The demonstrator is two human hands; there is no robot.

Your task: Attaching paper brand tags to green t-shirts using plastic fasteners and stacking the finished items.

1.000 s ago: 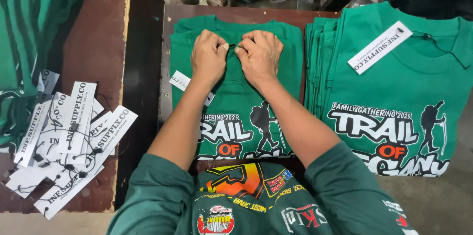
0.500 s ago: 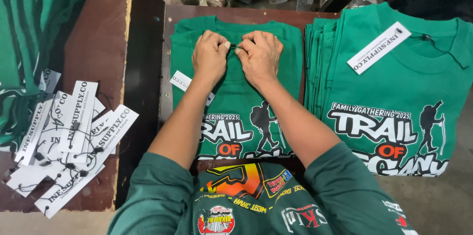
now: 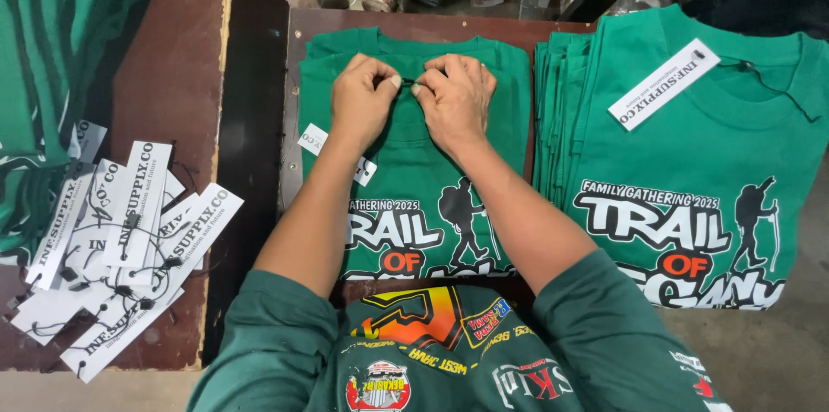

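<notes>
I see my left hand [image 3: 363,101] and right hand [image 3: 456,99] meeting fingertip to fingertip, both pinching a thin dark string [image 3: 408,81] at the collar of a folded green shirt [image 3: 414,205]. The shirt lies flat on the worktop [image 3: 389,22], long axis running away from me, collar at the far end. A white tag [image 3: 335,153] peeks from under my left wrist. Finished shirts [image 3: 691,170] are stacked to the right, and loose tags [image 3: 121,248] lie to the left.
</notes>
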